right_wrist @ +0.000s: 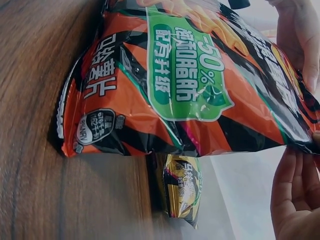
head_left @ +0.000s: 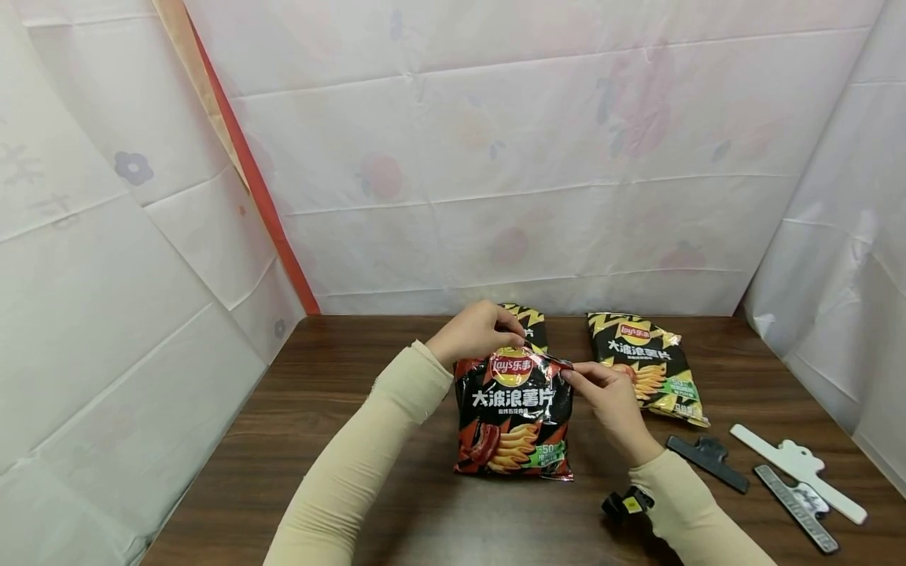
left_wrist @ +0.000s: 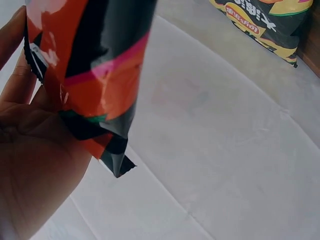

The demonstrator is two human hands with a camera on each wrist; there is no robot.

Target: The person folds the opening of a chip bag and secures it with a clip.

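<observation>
A black-and-red Lay's chip bag (head_left: 513, 417) stands upright over the table, its printed front facing me and its lower edge close to the wood. My left hand (head_left: 477, 333) pinches the top edge from the left, fingers bent over it. At the top right corner, my right hand (head_left: 614, 405) grips the bag between thumb and fingers. The left wrist view has the bag's side (left_wrist: 107, 65) in front of the left palm (left_wrist: 42, 145). In the right wrist view the right fingers (right_wrist: 292, 180) lie behind the bag's edge.
A black-and-yellow chip bag (head_left: 646, 365) lies at the back right; another yellow one (head_left: 532, 324) is partly hidden behind the held bag. On the right lie a black clip (head_left: 708, 462), a white clip (head_left: 800, 472) and a grey clip (head_left: 796, 507). White cloth (head_left: 524, 157) hangs behind the table.
</observation>
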